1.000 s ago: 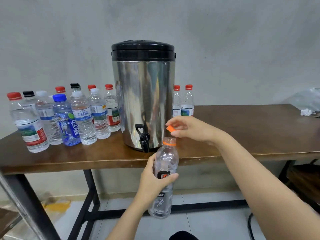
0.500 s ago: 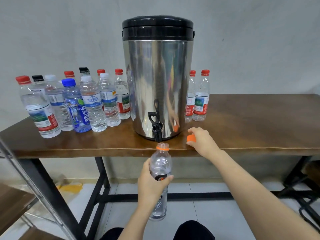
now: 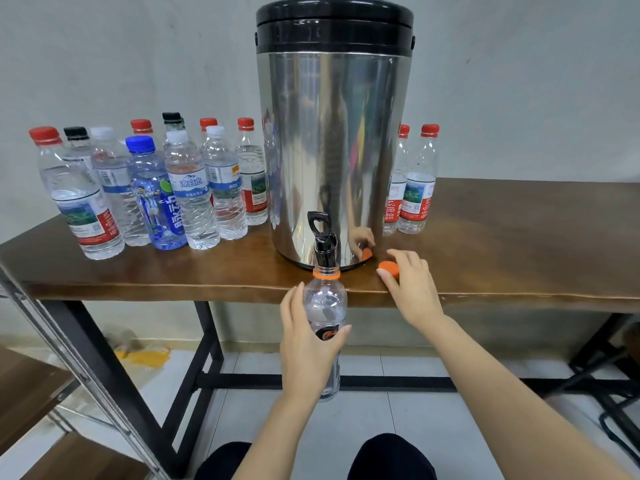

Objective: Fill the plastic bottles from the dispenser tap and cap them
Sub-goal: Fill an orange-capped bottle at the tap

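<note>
Bottle [image 3: 325, 301], a clear sports-drink one with an orange neck ring, is hanging in the air in front of the worktop [image 3: 519, 244] edge, upright and uncapped, its mouth sitting right under the black tap [image 3: 323, 244] of the steel dispenser [image 3: 332, 150]. The left grip [image 3: 308, 344] is wrapping round the bottle's middle from the left, thumb on the near side, and is carrying its whole weight. The right grip [image 3: 412, 289] is lying on the worktop just right of the dispenser base and appears to be pinching the orange cap [image 3: 388, 266] between thumb and fingers, at or just above the wood. No stream is showing and the bottle is looking empty, so the step in hand seems to be lining the bottle up and parking its cap, with filling not yet begun. The next move is probably calling for the right grip to let the cap go within easy reach and go to the tap lever, while the left grip is holding the mouth centred under the spout so nothing spills onto the floor. About 10 capped bottles [image 3: 194, 192] are standing left of the dispenser, and 2 red-capped bottles [image 3: 415, 188] are standing to its right.
</note>
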Tool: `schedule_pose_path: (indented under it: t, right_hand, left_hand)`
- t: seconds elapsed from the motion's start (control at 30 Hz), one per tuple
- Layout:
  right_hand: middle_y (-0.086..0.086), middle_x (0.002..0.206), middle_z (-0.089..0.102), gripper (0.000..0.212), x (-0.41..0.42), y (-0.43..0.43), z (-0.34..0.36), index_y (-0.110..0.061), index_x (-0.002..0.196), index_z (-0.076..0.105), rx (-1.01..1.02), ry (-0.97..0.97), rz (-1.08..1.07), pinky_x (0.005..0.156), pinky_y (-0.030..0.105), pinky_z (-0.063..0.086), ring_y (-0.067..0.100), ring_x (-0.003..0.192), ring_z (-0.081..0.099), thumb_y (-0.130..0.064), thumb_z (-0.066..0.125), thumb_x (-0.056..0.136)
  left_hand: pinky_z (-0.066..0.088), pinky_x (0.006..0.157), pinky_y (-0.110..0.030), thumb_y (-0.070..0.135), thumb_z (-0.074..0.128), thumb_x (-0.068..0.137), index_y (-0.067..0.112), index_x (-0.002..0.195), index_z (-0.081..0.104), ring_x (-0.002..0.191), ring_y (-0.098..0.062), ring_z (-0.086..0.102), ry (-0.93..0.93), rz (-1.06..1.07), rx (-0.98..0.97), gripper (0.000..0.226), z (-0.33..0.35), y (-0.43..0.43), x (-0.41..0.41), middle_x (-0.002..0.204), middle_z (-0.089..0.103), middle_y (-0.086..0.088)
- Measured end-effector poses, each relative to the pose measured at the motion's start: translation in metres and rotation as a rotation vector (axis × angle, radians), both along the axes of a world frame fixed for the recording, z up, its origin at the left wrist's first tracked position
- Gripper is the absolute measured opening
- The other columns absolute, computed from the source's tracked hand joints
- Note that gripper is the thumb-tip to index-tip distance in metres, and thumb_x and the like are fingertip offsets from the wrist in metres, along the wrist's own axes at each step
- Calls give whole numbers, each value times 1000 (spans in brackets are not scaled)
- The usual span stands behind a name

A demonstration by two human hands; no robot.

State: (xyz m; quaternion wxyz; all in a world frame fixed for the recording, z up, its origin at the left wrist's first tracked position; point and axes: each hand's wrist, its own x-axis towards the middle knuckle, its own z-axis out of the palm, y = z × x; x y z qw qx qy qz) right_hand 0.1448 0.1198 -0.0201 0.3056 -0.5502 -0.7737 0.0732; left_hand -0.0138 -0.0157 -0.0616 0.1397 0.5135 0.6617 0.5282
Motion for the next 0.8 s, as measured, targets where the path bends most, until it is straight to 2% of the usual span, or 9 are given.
schedule_pose_path:
  t: [0.13,0.27,0.4,0.43,0.57,0.63,0.73,0.8]
  right_hand:
    - [6,135,54,35,1,0,-10,-13,134,53,117,0,-4,101,35,41,22,122,48,-27,47,102]
    - [5,137,54,36,-1,1,-13,-15,136,52,124,-3,-35,104,36,40,21,125,48,-28,47,102]
    - [4,137,55,37,-2,2,-14,-16,137,51,118,-16,-46,105,36,38,21,126,48,-30,47,103]
    - [4,137,55,37,-2,2,-14,-17,137,51,119,-19,-47,106,36,37,22,126,48,-30,47,103]
    - [4,138,55,38,-2,2,-14,-17,138,50,111,-24,-51,107,37,36,22,127,47,-30,46,103]
    - [4,139,54,39,-1,2,-15,-18,139,49,105,-22,-51,108,38,35,22,128,47,-31,46,103]
    - [3,140,53,40,-1,2,-15,-18,139,49,94,-13,-49,109,38,35,22,129,46,-32,47,102]
    - [3,140,53,40,-1,2,-14,-19,140,48,89,-2,-44,109,38,34,22,129,46,-33,48,102]
  left_hand:
    - [32,83,-6,40,85,73,27,151,25,123,8,32,40,-27,-10,99,3,6,-2,153,25,16]
    - [35,83,-2,26,86,70,30,144,32,124,1,42,-57,-50,19,91,1,10,-3,143,38,15]
    - [47,96,-24,15,84,66,33,138,35,115,-5,52,-160,-42,44,89,4,15,3,129,50,16]
    - [47,97,-26,14,84,66,33,137,35,114,-5,52,-175,-43,48,88,4,16,4,128,51,16]
    - [44,97,-18,31,88,69,33,137,37,118,0,50,-194,-41,80,86,2,16,4,130,51,19]
    - [40,94,-8,36,87,70,31,138,40,120,1,49,-176,-29,106,84,1,15,3,131,50,17]
    - [35,87,2,34,87,71,25,138,45,119,0,46,-134,16,148,79,0,16,3,132,45,8]
    - [37,85,0,34,86,71,27,138,45,118,-3,49,-138,28,147,79,-1,16,5,129,47,9]
